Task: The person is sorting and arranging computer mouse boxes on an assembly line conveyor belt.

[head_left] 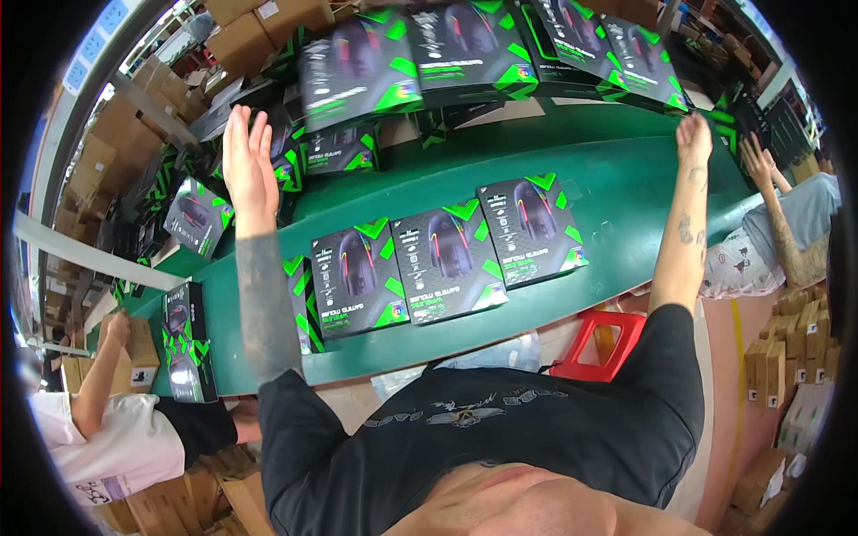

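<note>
A row of black-and-green gaming mouse boxes (pixel 474 45) lies at the far side of the bench, its left end blurred. My left hand (pixel 248 165) is raised off that end, fingers straight and palm turned inward, with a gap to the nearest box. At the other end my right hand (pixel 693 141) has loosely bent fingers at the lower corner of the rightmost box (pixel 645 64); whether they touch it is unclear. Between my forearms, three matching boxes (pixel 449 259) lie face up side by side, with another box (pixel 304 304) on edge at their left.
The green bench (pixel 608 179) curves across the view. More mouse boxes (pixel 198 217) are heaped at left, and a box pair (pixel 188 344) lies nearer. A red stool (pixel 601 347) stands under the front edge. Co-workers (pixel 116 429) (pixel 786 214) are on both sides.
</note>
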`<act>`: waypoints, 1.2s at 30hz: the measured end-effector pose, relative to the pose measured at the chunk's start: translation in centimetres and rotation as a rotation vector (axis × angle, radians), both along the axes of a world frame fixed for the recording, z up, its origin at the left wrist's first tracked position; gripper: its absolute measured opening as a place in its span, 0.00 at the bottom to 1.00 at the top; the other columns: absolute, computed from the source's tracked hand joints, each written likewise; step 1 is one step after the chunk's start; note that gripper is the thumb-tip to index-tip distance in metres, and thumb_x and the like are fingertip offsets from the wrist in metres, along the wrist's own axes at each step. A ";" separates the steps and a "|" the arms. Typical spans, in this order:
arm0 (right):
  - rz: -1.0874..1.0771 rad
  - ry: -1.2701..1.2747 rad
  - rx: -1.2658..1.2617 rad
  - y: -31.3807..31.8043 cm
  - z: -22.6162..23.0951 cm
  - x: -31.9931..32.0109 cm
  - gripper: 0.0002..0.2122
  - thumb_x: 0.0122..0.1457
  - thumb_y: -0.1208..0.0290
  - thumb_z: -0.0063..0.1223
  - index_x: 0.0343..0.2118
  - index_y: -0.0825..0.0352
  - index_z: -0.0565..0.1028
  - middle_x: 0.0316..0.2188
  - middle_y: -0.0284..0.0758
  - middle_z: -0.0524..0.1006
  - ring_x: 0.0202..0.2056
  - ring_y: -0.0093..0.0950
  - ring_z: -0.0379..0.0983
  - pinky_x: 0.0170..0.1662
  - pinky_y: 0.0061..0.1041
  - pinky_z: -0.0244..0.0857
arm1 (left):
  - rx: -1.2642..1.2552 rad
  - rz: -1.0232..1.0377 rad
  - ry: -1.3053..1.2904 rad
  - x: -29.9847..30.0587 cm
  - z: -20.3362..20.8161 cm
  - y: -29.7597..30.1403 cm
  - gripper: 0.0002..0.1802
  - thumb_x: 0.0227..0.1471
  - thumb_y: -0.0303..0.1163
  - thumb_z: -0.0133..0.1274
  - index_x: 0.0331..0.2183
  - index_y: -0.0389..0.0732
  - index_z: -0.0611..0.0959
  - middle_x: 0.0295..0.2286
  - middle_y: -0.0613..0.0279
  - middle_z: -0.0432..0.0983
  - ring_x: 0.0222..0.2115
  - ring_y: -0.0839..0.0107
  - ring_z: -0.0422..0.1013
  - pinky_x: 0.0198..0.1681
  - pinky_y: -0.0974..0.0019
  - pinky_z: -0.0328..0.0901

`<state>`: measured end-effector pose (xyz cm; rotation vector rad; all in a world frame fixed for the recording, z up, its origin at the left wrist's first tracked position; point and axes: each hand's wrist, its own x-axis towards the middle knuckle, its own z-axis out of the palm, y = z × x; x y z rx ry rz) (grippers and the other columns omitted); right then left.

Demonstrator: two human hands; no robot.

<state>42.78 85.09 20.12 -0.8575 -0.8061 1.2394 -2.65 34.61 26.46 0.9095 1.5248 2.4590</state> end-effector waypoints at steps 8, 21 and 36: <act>0.586 -0.915 0.395 -16.5 -11.1 -6.5 0.16 0.52 0.65 0.54 0.44 0.64 0.71 0.38 0.34 0.73 0.39 0.25 0.71 0.43 0.23 0.65 | -0.885 -0.431 0.827 12.4 -8.2 -3.6 0.22 0.40 0.35 0.59 0.39 0.39 0.74 0.43 0.52 0.68 0.46 0.57 0.64 0.49 0.61 0.60; 1.447 0.381 0.295 -14.2 -14.7 -12.6 0.17 0.62 0.59 0.34 0.20 0.60 0.67 0.17 0.28 0.66 0.25 0.23 0.63 0.46 0.27 0.57 | -1.360 -0.337 1.133 17.5 -10.7 -4.5 0.50 0.26 0.57 0.62 0.54 0.59 0.63 0.57 0.52 0.45 0.57 0.45 0.42 0.56 0.42 0.40; 0.991 -0.806 0.650 -22.5 -5.7 -15.4 0.15 0.47 0.80 0.46 0.41 0.68 0.68 0.38 0.32 0.72 0.42 0.22 0.67 0.47 0.21 0.58 | -0.451 -0.410 0.493 22.9 -7.4 -3.7 0.51 0.35 0.32 0.63 0.55 0.31 0.51 0.55 0.41 0.48 0.50 0.55 0.62 0.46 0.63 0.65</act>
